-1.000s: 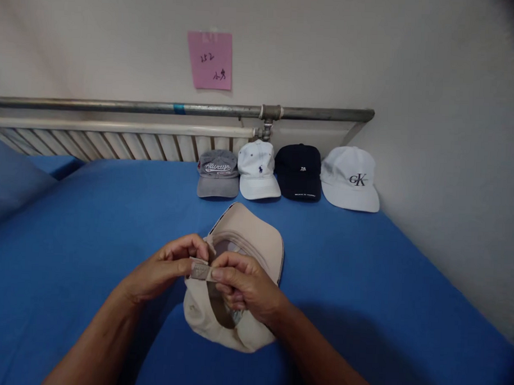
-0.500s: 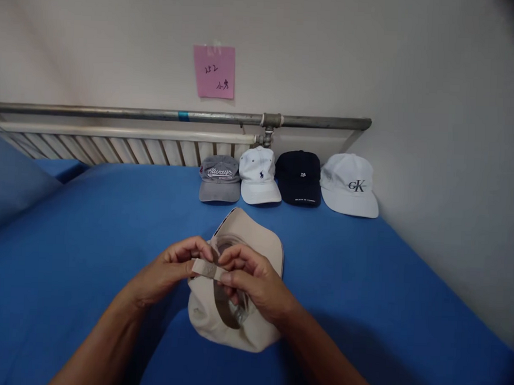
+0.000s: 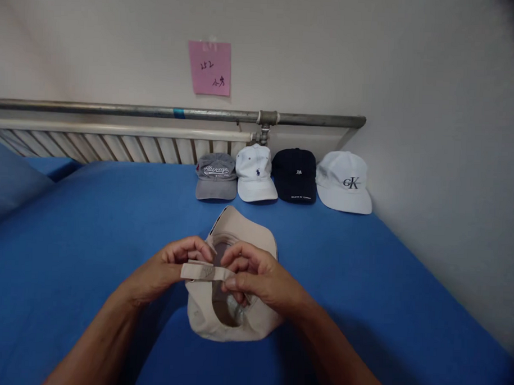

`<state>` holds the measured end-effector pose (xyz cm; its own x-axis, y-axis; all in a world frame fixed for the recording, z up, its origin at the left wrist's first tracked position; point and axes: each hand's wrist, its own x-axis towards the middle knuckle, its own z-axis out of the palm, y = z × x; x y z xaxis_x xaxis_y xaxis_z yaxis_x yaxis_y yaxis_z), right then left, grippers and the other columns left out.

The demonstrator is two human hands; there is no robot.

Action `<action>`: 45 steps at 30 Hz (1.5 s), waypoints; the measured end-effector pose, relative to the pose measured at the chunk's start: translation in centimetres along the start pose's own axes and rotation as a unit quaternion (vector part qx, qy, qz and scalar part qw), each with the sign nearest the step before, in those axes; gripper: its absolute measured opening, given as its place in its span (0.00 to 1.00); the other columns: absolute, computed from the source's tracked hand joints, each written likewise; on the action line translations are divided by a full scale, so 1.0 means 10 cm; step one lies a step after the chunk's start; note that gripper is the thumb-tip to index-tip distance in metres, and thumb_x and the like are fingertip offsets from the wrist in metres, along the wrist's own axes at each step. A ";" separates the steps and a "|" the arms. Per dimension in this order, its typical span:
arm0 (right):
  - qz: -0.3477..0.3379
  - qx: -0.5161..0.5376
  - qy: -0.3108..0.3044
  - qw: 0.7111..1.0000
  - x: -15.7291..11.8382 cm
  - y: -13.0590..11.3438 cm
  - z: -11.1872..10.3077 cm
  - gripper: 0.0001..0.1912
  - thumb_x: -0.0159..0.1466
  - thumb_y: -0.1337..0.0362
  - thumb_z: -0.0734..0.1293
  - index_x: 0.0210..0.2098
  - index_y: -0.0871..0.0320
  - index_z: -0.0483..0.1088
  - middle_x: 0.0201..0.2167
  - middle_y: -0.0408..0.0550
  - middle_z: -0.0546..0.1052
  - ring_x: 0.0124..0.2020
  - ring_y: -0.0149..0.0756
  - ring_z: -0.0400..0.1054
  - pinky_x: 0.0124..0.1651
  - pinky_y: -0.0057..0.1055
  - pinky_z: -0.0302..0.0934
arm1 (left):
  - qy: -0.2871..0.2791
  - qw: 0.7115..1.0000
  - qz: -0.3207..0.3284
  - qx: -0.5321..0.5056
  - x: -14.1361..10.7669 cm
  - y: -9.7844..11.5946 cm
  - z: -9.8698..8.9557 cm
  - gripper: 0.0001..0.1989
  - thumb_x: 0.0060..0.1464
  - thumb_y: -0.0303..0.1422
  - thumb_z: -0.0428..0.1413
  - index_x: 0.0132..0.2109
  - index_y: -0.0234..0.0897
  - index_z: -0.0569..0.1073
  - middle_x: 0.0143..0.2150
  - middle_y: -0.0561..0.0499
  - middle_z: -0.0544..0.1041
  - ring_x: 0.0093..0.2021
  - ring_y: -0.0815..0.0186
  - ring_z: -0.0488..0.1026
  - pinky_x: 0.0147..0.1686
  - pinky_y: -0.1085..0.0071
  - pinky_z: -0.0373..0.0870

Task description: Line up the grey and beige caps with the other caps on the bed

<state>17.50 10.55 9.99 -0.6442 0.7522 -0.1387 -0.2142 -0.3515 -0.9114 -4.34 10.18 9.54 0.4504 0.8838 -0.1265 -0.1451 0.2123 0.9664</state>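
A beige baseball cap [image 3: 255, 234] is held over the bed, its brim pointing away from me and its inside partly showing through the back opening. Across that opening runs the cap's beige strap [image 3: 206, 271], with a small dark mark on it. My left hand [image 3: 164, 268] is closed at the strap's left end, thumb beneath and fingers above. On the right side, my right hand [image 3: 264, 277] pinches the strap between thumb and fingers. Its lower fingertips reach into the cap's opening.
Beyond the cap stand a grey cap [image 3: 216, 177], a white cap [image 3: 257, 175], a black cap [image 3: 295, 174] and a larger white cap [image 3: 344, 181] in a row on the blue bed sheet [image 3: 91, 226]. Behind them are a radiator [image 3: 127, 147], a metal pipe [image 3: 116, 110] and a pink note [image 3: 209, 68].
More of the strap now shows between my hands, its left end lying further left. Both hands remain on it. The whole view has shifted slightly.
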 end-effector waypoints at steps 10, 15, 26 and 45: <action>-0.019 -0.019 -0.015 1.000 0.01 0.00 0.03 0.10 0.54 0.66 0.71 0.34 0.57 0.65 0.23 0.39 0.77 0.16 0.22 0.61 0.18 0.20 0.52 | -0.018 1.000 -0.023 0.008 0.01 -0.01 0.04 0.09 0.48 0.31 0.66 0.35 0.37 0.74 0.30 0.52 0.78 0.29 0.69 0.72 0.29 0.76 0.65; -0.017 -0.029 -0.024 0.999 -0.01 -0.02 0.05 0.09 0.55 0.67 0.70 0.32 0.57 0.64 0.22 0.39 0.76 0.15 0.22 0.60 0.18 0.20 0.51 | -0.013 1.000 0.006 -0.012 0.03 -0.03 0.03 0.09 0.47 0.33 0.67 0.34 0.37 0.74 0.29 0.54 0.76 0.27 0.72 0.70 0.26 0.78 0.63; -0.049 -0.071 0.014 0.996 -0.04 -0.02 0.10 0.06 0.57 0.66 0.67 0.33 0.56 0.65 0.23 0.38 0.74 0.19 0.24 0.63 0.23 0.23 0.57 | -0.022 1.000 0.018 -0.013 0.03 -0.04 0.06 0.10 0.49 0.31 0.66 0.33 0.37 0.70 0.28 0.56 0.75 0.26 0.73 0.69 0.27 0.79 0.61; -0.226 -0.489 0.104 0.836 -0.14 -0.04 0.25 0.11 0.58 0.70 0.69 0.41 0.56 0.72 0.36 0.43 0.76 0.36 0.32 0.70 0.41 0.29 0.62 | -0.093 0.991 0.055 0.082 -0.07 0.14 0.00 0.19 0.57 0.49 0.56 0.34 0.36 0.73 0.36 0.51 0.71 0.37 0.66 0.65 0.38 0.74 0.64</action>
<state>16.64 8.28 11.50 -0.4969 0.8012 0.3335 0.3664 0.5420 -0.7563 -4.85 9.84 10.94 0.5962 0.8028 0.0103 -0.0642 0.0349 0.9973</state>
